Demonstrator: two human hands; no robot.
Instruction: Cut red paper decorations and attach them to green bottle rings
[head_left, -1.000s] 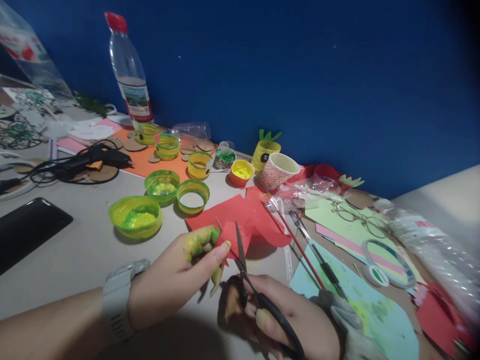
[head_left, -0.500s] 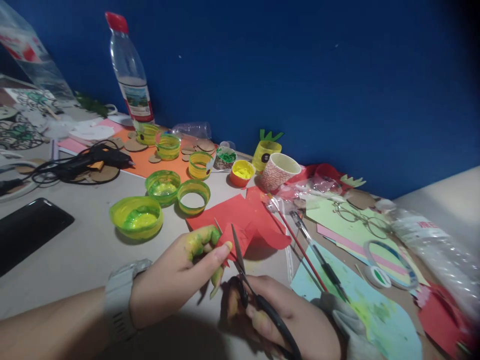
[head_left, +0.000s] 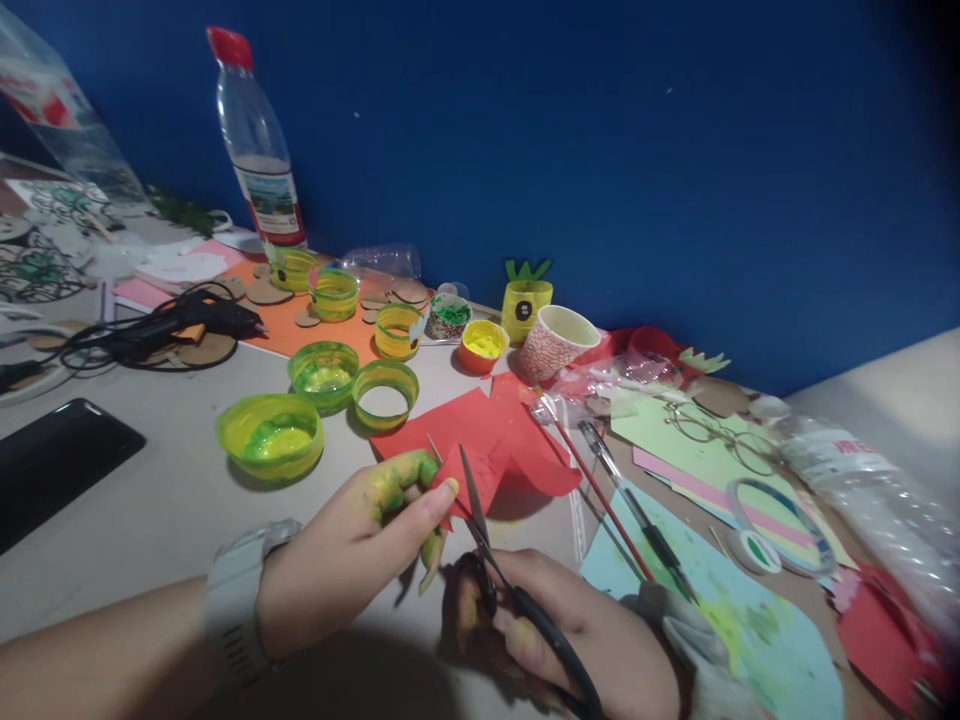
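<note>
Red paper, a small folded or cut piece [head_left: 487, 485], is up off the table [head_left: 172, 500] in the head view, just in front of a larger red sheet [head_left: 450, 420]. The left hand [head_left: 367, 540] pinches it between thumb and fingers, the fingers curled and smeared with yellow and green; a pale watch [head_left: 238, 595] circles that wrist. The right hand [head_left: 585, 620] is closed around the black handles of the scissors [head_left: 486, 548]. Their blades stand apart at the piece; whether they are biting into it, I cannot tell.

Beyond the left hand stand a yellow-green bowl [head_left: 262, 455] and a green-yellow ring [head_left: 384, 420], with a phone [head_left: 71, 465] farther left. Behind the red sheet, a patterned cup [head_left: 555, 350] leans. To the right, a brush [head_left: 604, 492] and a pen [head_left: 656, 545] lie side by side, both reaching over a stained blue sheet [head_left: 780, 640].
</note>
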